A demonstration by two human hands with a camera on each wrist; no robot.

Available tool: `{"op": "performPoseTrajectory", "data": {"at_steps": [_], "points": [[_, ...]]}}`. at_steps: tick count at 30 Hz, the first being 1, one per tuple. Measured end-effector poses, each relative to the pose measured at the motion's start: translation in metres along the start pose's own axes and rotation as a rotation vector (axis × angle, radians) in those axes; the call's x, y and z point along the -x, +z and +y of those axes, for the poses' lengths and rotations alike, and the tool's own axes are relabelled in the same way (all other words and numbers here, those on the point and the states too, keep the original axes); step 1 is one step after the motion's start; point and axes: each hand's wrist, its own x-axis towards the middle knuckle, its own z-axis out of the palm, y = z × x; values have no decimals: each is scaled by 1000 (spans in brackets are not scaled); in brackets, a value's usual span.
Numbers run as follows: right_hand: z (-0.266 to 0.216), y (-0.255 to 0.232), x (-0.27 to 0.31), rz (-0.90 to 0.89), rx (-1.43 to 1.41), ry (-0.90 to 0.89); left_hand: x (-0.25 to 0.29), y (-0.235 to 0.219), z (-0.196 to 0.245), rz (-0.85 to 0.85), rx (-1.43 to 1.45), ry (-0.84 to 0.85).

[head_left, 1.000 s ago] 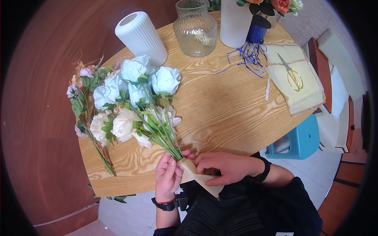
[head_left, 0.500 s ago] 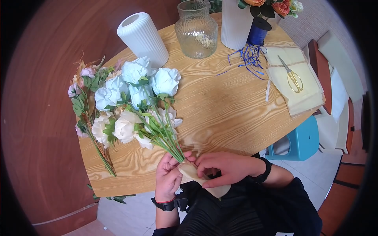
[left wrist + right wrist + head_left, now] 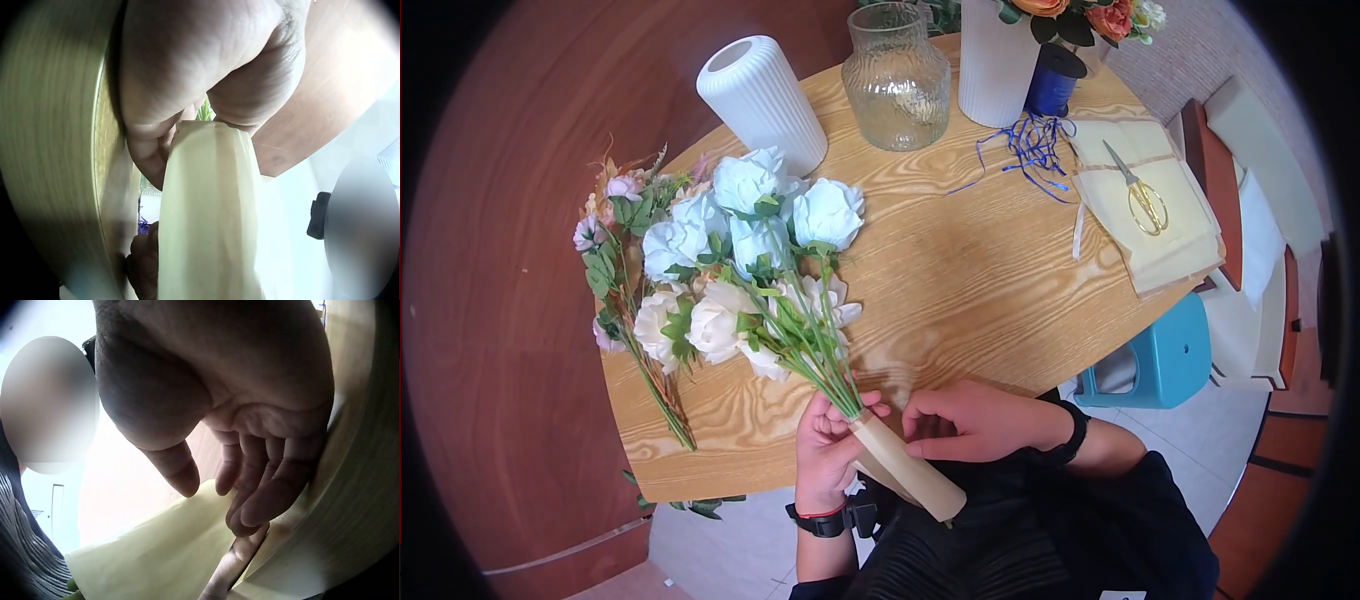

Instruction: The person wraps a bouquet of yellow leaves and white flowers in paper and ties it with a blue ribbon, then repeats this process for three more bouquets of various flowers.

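My left hand point(image 3: 828, 452) grips the green stems point(image 3: 828, 372) of an artificial flower bouquet near the table's front edge. Light blue roses point(image 3: 758, 185) and cream flowers point(image 3: 718, 322) form its head, which lies toward the left. Cream wrapping paper point(image 3: 912, 472) is rolled around the lower stems and points down toward my body. Beside the paper's upper part is my right hand point(image 3: 990, 425), its fingers loosely bent. In the right wrist view, its thumb and fingertips stand apart at the edge of the paper point(image 3: 156, 550).
A bunch of small pink flowers point(image 3: 622, 187) lies at the left. Behind stand a white ribbed vase point(image 3: 765, 105), a glass vase point(image 3: 897, 90) and a blue ribbon spool point(image 3: 1056, 80) with tangled ribbon. Gold-handled scissors point(image 3: 1145, 205) rest on paper sheets point(image 3: 1175, 255) at the right.
The paper has gone from a folded, spread flap to a longer roll along the stems. My right hand has drawn back slightly from it, while my left keeps its grip.
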Motion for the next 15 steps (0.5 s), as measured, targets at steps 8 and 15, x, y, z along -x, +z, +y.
{"op": "performPoseTrajectory", "data": {"at_steps": [8,15], "points": [[3,0,-1,-14,9,-15,1,0,-1,36,-4,-1],[5,0,-1,-14,26,-25,2,-2,1,39,-11,-11]]}}
